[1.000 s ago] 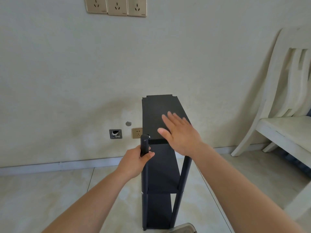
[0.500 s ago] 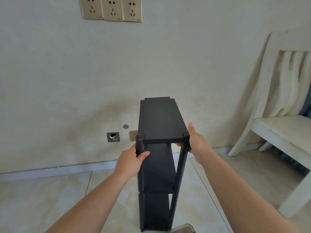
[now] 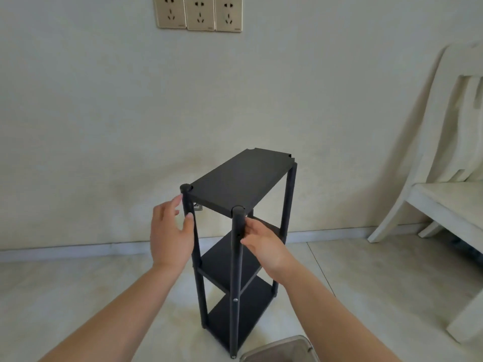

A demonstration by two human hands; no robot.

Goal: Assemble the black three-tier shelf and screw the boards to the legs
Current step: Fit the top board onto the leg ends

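The black three-tier shelf stands upright on the tiled floor, one corner turned towards me. All three boards sit between its four round legs. My left hand is beside the upper part of the left front leg; the thumb touches the leg and the fingers are fairly straight. My right hand holds the near front leg just under the top board, fingertips curled onto its right side. A silver screw head shows lower on that leg.
A white wooden chair stands at the right, close to the shelf. The corner of a metal tray lies on the floor at the bottom edge. The wall with three sockets is right behind the shelf.
The shelf has turned from end-on to corner-on. My right hand went from flat on the top board to the right front leg. My left hand's grip on its leg has loosened.
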